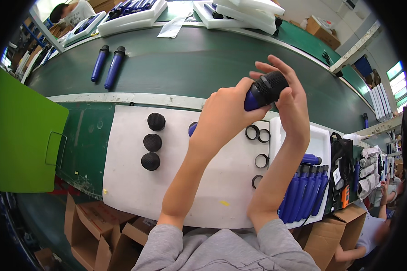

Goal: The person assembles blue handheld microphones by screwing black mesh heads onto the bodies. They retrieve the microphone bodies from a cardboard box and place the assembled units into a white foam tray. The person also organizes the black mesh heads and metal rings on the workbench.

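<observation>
A blue handheld microphone [269, 88] with a black mesh head is raised above the far right part of the white work sheet [203, 189]. My left hand [226, 110] is closed around its blue body. On the mesh head, my right hand [295, 97] presses its thumb against the near side; its other fingers reach around the far side, partly out of sight. Left of my left forearm lie three loose black mesh heads [152, 142] in a column. A blue piece [192, 128] shows behind that forearm, mostly hidden. Several black rings [255, 161] lie near my right forearm.
At right, a white foam tray [321, 137] holds several blue microphone bodies [305, 194]. Two microphones [115, 67] lie on the green conveyor belt [167, 63]. A green bin [22, 135] stands at left. Cardboard boxes [95, 226] sit below. Other people work nearby.
</observation>
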The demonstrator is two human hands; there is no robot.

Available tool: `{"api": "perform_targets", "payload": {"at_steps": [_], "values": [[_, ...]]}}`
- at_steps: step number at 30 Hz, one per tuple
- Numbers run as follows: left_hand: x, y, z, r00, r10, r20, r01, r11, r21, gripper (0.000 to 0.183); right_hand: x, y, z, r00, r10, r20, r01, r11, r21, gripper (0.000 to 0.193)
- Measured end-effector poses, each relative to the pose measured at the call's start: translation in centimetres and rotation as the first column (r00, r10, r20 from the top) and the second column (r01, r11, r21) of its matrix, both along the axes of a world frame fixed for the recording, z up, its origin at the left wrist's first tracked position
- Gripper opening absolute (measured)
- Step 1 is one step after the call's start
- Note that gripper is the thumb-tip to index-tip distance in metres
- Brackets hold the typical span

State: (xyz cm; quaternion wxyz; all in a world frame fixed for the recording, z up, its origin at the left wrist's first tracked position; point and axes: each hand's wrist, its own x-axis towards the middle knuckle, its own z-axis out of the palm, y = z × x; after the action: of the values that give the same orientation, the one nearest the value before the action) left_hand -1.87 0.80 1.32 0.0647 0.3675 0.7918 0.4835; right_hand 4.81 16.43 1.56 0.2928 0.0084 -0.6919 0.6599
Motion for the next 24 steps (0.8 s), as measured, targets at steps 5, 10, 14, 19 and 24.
{"api": "perform_targets", "payload": {"at_steps": [5,10,14,19,24], "values": [[-0.1,-0.3,-0.1,0.989,-0.087,0.122,0.073,0.991,0.111,0.043,0.6,0.9,0.0,0.968,0.227,-0.107,-0.234,0.970,-0.059,0.071],[-0.2,-0.2,-0.3,0.987,-0.090,0.135,0.076,0.992,0.103,0.042,0.8,1.7,-0.4,0.988,0.155,-0.005,-0.155,0.988,-0.021,0.064],[-0.2,0.0,-0.6,0.999,-0.004,0.040,0.003,1.000,0.018,0.041,0.5,1.6,-0.6,0.996,0.053,0.072,-0.052,0.998,-0.023,0.057],[-0.2,0.3,-0.6,0.997,0.053,-0.057,-0.056,0.997,-0.047,0.041,0.2,1.2,-0.4,0.984,-0.056,0.169,0.054,0.998,0.015,0.045],[0.0,0.5,-1.4,0.981,0.078,-0.175,-0.098,0.989,-0.109,0.042,-0.4,1.0,0.4,0.818,-0.331,0.471,0.237,0.939,0.249,0.049]]}}
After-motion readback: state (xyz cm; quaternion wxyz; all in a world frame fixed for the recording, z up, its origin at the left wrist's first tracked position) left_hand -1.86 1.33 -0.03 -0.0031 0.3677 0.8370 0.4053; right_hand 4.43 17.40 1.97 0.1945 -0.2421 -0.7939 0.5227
